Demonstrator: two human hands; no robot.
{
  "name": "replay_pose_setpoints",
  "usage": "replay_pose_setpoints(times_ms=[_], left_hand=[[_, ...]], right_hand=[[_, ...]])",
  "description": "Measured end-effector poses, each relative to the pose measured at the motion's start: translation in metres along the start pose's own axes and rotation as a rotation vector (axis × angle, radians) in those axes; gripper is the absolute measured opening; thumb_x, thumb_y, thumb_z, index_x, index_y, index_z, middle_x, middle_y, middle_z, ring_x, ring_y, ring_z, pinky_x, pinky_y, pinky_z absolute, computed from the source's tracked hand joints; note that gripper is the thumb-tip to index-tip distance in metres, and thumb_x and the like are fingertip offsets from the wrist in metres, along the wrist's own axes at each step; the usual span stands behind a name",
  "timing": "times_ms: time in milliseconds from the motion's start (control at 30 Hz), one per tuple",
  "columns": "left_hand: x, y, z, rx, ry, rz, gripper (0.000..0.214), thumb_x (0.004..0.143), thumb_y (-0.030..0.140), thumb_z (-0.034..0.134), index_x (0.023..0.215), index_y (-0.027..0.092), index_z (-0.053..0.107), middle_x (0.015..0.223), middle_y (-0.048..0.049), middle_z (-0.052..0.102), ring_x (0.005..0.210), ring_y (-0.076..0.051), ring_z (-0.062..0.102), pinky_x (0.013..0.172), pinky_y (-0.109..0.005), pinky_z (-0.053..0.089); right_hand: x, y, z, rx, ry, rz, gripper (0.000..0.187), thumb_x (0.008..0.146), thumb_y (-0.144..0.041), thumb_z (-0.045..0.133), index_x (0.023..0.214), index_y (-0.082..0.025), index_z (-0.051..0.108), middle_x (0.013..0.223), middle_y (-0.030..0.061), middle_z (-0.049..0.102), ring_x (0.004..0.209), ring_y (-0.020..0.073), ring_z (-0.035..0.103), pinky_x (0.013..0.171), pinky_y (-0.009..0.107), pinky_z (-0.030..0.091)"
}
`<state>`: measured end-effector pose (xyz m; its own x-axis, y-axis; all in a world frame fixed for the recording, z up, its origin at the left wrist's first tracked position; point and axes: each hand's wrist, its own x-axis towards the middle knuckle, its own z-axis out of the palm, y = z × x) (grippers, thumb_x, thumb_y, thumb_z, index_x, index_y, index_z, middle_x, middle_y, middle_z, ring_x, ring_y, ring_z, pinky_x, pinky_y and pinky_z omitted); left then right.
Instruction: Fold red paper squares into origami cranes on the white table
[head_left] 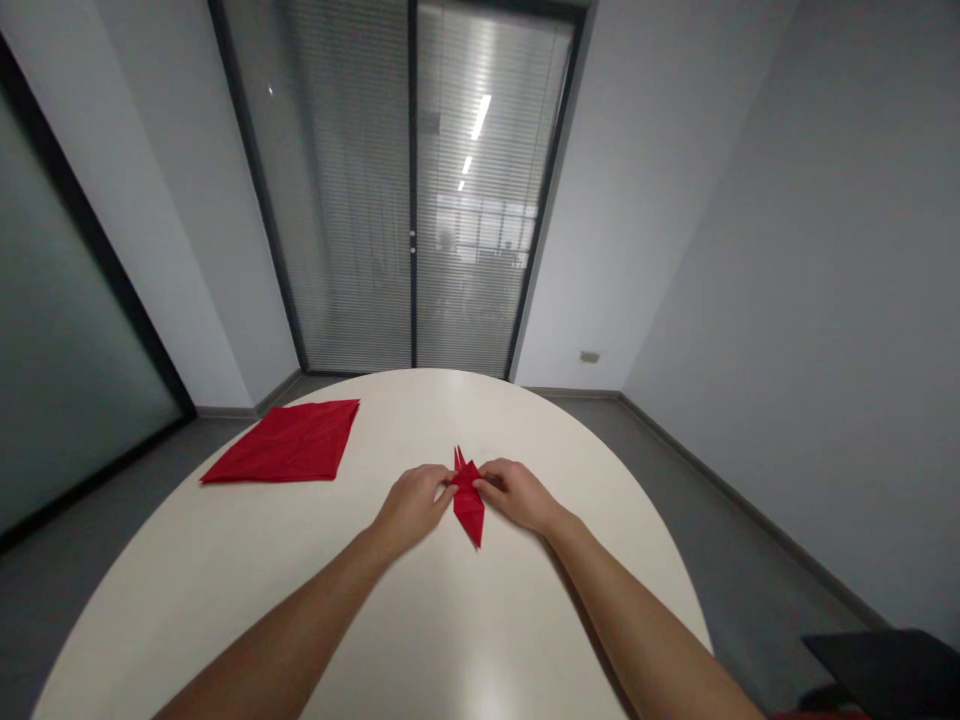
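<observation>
A small folded red paper piece (468, 498) lies on the round white table (420, 620), pointed at its near end with two tips at its far end. My left hand (414, 504) pinches its left edge with curled fingers. My right hand (513, 492) pinches its right edge, fingers also closed. Both forearms reach in from the near side of the table.
A stack of flat red paper sheets (289, 454) lies on the table at the far left. Beyond the table are glass doors with blinds (412, 190) and grey walls. A dark object (885, 665) sits at the lower right corner.
</observation>
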<state>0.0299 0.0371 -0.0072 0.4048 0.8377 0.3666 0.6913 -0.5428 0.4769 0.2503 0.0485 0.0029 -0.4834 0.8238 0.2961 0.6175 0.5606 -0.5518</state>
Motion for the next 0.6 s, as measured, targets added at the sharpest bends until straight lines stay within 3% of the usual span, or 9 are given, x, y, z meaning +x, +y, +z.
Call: replay_pose_setpoints(times_ms=[167,400,600], left_hand=[[0.002,0.000,0.003,0.017,0.014,-0.041,0.016,0.092,0.021,0.057,0.102,0.020,0.069,0.104,-0.0058,0.074,0.099,-0.023,0.067,0.089,-0.032,0.047],[0.005,0.002,0.005,0.033,0.007,-0.074,0.016,0.092,0.019,0.058,0.107,0.020,0.064,0.108,-0.0071,0.073,0.101,-0.023,0.066,0.090,-0.035,0.049],[0.006,-0.002,0.013,-0.040,0.034,-0.114,0.036,0.091,0.017,0.060,0.126,0.022,0.050,0.115,-0.0082,0.072,0.111,-0.022,0.066,0.096,-0.036,0.048]], right_hand=[[0.002,0.003,0.007,0.135,0.058,0.079,0.025,0.092,-0.024,0.059,0.114,-0.021,0.071,0.094,0.0052,0.075,0.078,0.0185,0.065,0.073,0.028,0.048],[0.005,0.005,0.014,0.163,0.103,0.162,0.032,0.089,-0.024,0.060,0.121,-0.020,0.064,0.090,0.0039,0.073,0.075,0.0168,0.064,0.070,0.028,0.048],[0.006,0.005,0.018,0.131,0.134,0.175,0.033,0.089,-0.021,0.059,0.122,-0.020,0.061,0.087,0.0034,0.071,0.075,0.0166,0.063,0.070,0.028,0.047]])
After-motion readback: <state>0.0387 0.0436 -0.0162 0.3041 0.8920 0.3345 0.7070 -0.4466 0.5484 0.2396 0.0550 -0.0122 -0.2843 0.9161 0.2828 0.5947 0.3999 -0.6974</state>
